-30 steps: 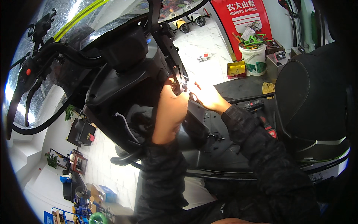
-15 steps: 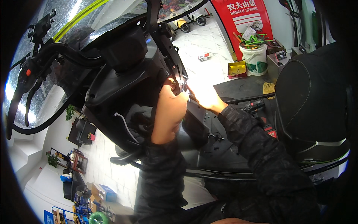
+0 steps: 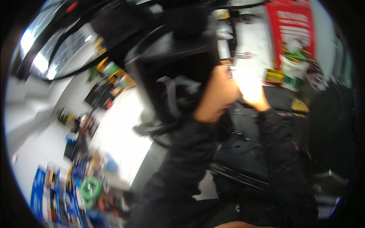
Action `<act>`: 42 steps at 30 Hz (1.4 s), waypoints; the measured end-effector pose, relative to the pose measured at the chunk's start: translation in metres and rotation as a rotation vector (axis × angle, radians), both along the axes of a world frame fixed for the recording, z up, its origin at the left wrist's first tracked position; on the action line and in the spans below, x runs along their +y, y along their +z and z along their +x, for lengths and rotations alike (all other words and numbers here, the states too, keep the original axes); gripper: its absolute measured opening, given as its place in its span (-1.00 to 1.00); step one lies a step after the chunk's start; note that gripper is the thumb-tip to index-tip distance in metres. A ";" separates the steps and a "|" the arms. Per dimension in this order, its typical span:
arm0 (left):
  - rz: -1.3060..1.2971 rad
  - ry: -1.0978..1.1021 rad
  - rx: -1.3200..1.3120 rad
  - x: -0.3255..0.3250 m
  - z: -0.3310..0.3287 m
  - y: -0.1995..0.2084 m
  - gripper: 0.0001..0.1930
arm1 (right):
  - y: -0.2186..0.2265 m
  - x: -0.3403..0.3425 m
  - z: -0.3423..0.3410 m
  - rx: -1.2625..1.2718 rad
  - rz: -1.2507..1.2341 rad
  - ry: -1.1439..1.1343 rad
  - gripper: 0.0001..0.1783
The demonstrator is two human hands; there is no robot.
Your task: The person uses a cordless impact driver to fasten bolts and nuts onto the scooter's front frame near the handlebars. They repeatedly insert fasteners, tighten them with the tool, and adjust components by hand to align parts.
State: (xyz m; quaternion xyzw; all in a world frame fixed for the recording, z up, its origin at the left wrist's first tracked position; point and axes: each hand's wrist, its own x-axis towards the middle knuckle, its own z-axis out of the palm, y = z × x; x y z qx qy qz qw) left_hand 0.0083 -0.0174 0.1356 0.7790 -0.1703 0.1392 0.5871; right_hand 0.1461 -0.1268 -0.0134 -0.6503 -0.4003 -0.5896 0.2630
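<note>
Fingers of both hands meet at a small metal part (image 3: 230, 68) on the black machine body (image 3: 178, 64), left hand (image 3: 218, 93) nearer; grip too blurred to tell.

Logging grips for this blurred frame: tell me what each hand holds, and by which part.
Cannot be told. The left hand and right hand meet at the black scooter body, but blur and glare hide any held thing.
</note>
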 end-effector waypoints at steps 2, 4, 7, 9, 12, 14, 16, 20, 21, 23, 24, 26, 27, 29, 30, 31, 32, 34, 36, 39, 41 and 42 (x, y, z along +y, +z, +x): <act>0.102 0.212 0.003 0.000 0.000 -0.005 -0.55 | -0.008 -0.002 0.022 0.425 -0.133 0.114 -0.51; 0.134 0.340 -0.108 -0.008 0.000 -0.012 -0.48 | -0.014 -0.003 0.040 0.672 0.032 0.408 -0.53; 0.049 0.399 -0.056 -0.016 0.007 -0.019 -0.41 | -0.018 0.002 0.052 0.913 0.202 0.883 -0.55; 0.124 0.450 -0.109 -0.018 0.014 -0.022 -0.41 | -0.021 0.004 0.052 0.826 0.193 0.699 -0.64; 0.117 0.480 -0.151 -0.017 0.020 -0.031 -0.44 | -0.024 0.005 0.056 0.852 0.126 0.403 -0.70; 0.118 0.473 -0.140 -0.017 0.023 -0.034 -0.44 | -0.031 0.002 0.061 0.931 0.176 0.512 -0.70; 0.115 0.455 -0.128 -0.018 0.024 -0.036 -0.42 | -0.035 0.001 0.068 1.053 0.323 0.746 -0.70; 0.089 0.458 -0.176 -0.021 0.027 -0.038 -0.40 | -0.034 -0.002 0.072 0.819 0.060 0.258 -0.66; 0.106 0.467 -0.163 -0.020 0.026 -0.039 -0.39 | -0.031 -0.004 0.069 0.805 0.014 0.266 -0.65; 0.197 0.476 -0.185 -0.016 0.024 -0.037 -0.39 | -0.024 -0.009 0.056 0.777 -0.037 0.249 -0.61; 0.232 0.465 -0.130 -0.014 0.023 -0.036 -0.38 | -0.022 -0.008 0.047 0.806 -0.018 0.327 -0.58; 0.111 0.310 -0.068 -0.007 0.015 -0.030 -0.42 | -0.014 -0.004 0.030 0.879 0.146 0.767 -0.54; 0.088 0.279 -0.022 -0.006 0.012 -0.025 -0.44 | -0.008 -0.005 0.025 0.454 -0.197 0.087 -0.50; -0.027 0.183 0.034 -0.005 0.003 -0.010 -0.48 | 0.003 0.000 0.013 0.336 -0.059 0.133 -0.45; -0.073 0.153 -0.028 -0.009 -0.004 -0.005 -0.66 | 0.009 0.001 0.006 0.275 -0.031 0.128 -0.50; -0.022 0.196 0.060 -0.012 -0.012 -0.002 -0.65 | 0.010 0.000 -0.005 0.478 0.000 0.285 -0.56; -0.013 0.193 0.018 -0.014 -0.016 0.005 -0.64 | 0.017 0.001 -0.011 0.594 0.028 0.414 -0.64; -0.033 0.175 0.060 -0.021 -0.023 0.012 -0.62 | 0.027 0.006 -0.025 0.543 0.125 0.355 -0.77; 0.014 0.207 0.115 -0.023 -0.024 0.017 -0.53 | 0.037 0.009 -0.032 0.704 0.162 0.399 -0.73; -0.021 0.193 0.122 -0.022 -0.024 0.015 -0.61 | 0.040 0.013 -0.038 0.715 0.348 0.558 -0.70; 0.016 0.191 0.096 -0.020 -0.023 0.014 -0.57 | 0.040 0.011 -0.040 0.920 0.346 0.658 -0.67; 0.028 0.217 0.086 -0.019 -0.025 0.013 -0.56 | 0.040 0.009 -0.041 1.110 0.375 0.767 -0.68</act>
